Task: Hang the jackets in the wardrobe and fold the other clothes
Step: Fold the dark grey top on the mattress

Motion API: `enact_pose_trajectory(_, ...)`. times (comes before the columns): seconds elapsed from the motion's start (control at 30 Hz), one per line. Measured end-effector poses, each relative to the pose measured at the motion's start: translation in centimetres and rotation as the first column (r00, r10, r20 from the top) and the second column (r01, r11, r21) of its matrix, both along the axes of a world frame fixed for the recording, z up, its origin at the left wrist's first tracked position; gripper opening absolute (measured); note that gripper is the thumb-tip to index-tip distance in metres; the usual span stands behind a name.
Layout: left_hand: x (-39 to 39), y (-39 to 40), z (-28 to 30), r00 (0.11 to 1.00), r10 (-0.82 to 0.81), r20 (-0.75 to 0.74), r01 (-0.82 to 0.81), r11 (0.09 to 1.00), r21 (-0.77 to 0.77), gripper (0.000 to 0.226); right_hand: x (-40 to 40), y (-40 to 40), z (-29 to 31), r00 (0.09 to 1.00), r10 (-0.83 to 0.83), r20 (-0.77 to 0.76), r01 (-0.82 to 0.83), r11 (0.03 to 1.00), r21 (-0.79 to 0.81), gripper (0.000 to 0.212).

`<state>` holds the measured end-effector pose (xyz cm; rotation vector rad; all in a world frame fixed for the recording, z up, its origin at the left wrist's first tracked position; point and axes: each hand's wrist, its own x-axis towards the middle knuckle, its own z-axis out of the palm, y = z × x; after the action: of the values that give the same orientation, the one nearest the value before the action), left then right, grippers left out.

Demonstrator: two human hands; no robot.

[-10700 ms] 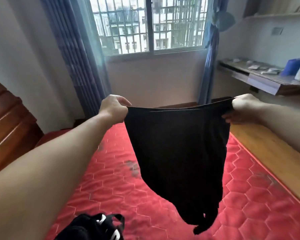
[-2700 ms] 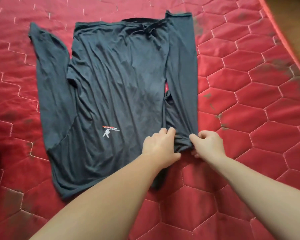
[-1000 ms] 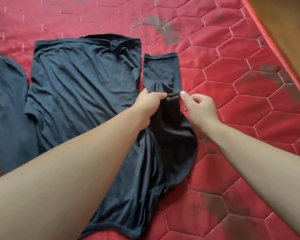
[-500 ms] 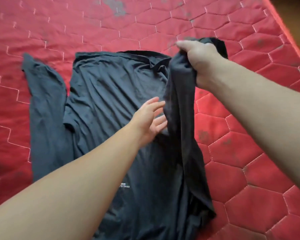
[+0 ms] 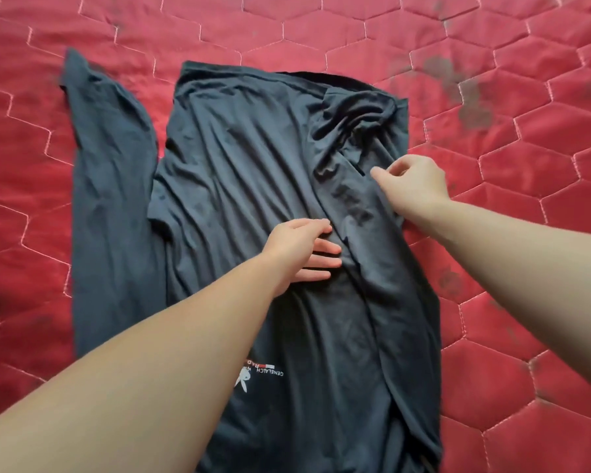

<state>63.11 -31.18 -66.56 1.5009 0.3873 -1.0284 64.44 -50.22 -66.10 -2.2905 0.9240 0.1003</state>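
The left hand (image 5: 299,249) is laid flat on the middle of a dark grey long-sleeved shirt (image 5: 253,172), with its fingers (image 5: 325,249) straight and pressed against the cloth. The right hand (image 5: 411,186) is seen above the folded right part of the shirt, with the fingers loosely curled; whether a fold of cloth is pinched under them cannot be told, because the fingertips are hidden by the hand itself.

The shirt is spread on a red quilted mattress (image 5: 526,165) with a hexagon stitch pattern. Its right sleeve (image 5: 365,213) is folded inward over the body and lies in wrinkles, while the left sleeve (image 5: 110,186) is stretched out flat beside the body. A small white logo with letters (image 5: 260,373) is printed on the near part of the shirt; only a part of the letters can be read.

The near end of the shirt is cut off by the lower edge of the view and partly covered by the left forearm. Dark stains (image 5: 464,93) are seen on the mattress. No container is seen.
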Motion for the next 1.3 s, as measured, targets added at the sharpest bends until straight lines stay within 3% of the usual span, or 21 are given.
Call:
enact_pose_trajectory(0.1,0.9,0.1,-0.1,0.998,0.015,-0.066,-0.013,0.999,0.033,0.027,2.6,0.7,0.0,0.998,0.003,0.062,-0.003,1.000,-0.007,0.036)
enact_pose_trajectory(0.17,1.2,-0.4,-0.2,0.996,0.025,-0.082,-0.019,0.997,0.074,0.029,5.1,1.1,0.2,0.989,-0.114,0.090,0.100,0.984,0.146,0.045)
enact_pose_trajectory(0.27,1.2,-1.1,-0.3,0.995,0.061,-0.083,-0.050,0.990,0.129,0.030,8.6,1.2,0.4,0.959,-0.277,0.054,0.235,0.891,0.390,0.025)
enact_pose_trajectory(0.4,1.4,-1.3,-0.6,0.993,0.099,-0.070,-0.087,0.984,0.157,0.028,13.1,0.1,2.1,0.951,-0.226,0.212,0.136,0.919,0.371,0.015)
enact_pose_trajectory(0.47,1.5,-1.2,-0.7,0.994,0.090,-0.068,-0.078,0.985,0.155,0.028,13.9,-1.1,2.9,0.958,-0.210,0.193,0.119,0.909,0.400,0.025)
enact_pose_trajectory(0.53,1.5,-1.0,-0.6,0.996,0.067,-0.067,-0.056,0.987,0.148,0.027,12.9,-2.5,3.0,0.971,-0.172,0.166,0.106,0.933,0.345,0.041)
enact_pose_trajectory(0.6,1.6,-0.7,-0.3,0.997,0.057,-0.054,-0.050,0.990,0.135,0.026,10.3,-2.7,2.6,0.972,-0.060,0.228,0.024,0.987,0.156,0.042)
enact_pose_trajectory(0.67,1.4,-0.7,-0.2,0.997,0.068,-0.026,-0.064,0.991,0.117,0.024,6.1,-1.9,1.7,0.959,0.190,0.209,-0.182,0.982,-0.056,0.035)
enact_pose_trajectory(0.73,0.6,-0.9,-0.1,0.995,0.085,0.043,-0.089,0.991,0.101,0.017,0.8,-0.6,0.3,0.906,0.405,0.125,-0.386,0.910,-0.152,0.038)
enact_pose_trajectory(0.8,-0.9,-1.2,0.0,0.978,0.131,0.165,-0.148,0.984,0.095,0.004,-5.1,0.7,-0.9,0.899,0.423,0.112,-0.407,0.902,-0.143,0.047)
enact_pose_trajectory(0.87,-3.6,-1.4,0.1,0.931,0.147,0.335,-0.200,0.971,0.129,0.007,-10.4,1.4,-1.1,0.937,0.310,0.160,-0.301,0.950,-0.079,0.049)
enact_pose_trajectory(0.97,-10.0,-1.4,0.6,0.842,-0.043,0.538,-0.107,0.964,0.245,0.012,-16.4,1.5,-0.9,0.976,0.147,0.158,-0.157,0.986,0.053,0.028)
enact_pose_trajectory(1.07,-15.5,-2.1,1.1,0.892,-0.267,0.365,0.160,0.941,0.298,0.041,-19.9,1.7,-0.6,1.000,-0.012,0.000,0.011,0.897,0.441,0.019)
enact_pose_trajectory(1.13,-16.9,-2.6,0.7,0.908,-0.319,0.271,0.213,0.910,0.356,0.047,-21.2,1.7,-0.5,0.995,-0.035,-0.089,0.081,0.802,0.591,0.016)
enact_pose_trajectory(1.23,-17.4,-2.8,0.4,0.862,-0.438,0.255,0.275,0.826,0.492,0.017,-22.3,0.9,-0.1,0.994,-0.028,-0.108,0.088,0.789,0.608,0.016)
enact_pose_trajectory(1.3,-18.1,-2.4,0.4,0.813,-0.527,0.248,0.349,0.782,0.516,0.012,-23.5,0.3,0.2,0.977,0.109,-0.185,0.008,0.842,0.539,0.017)
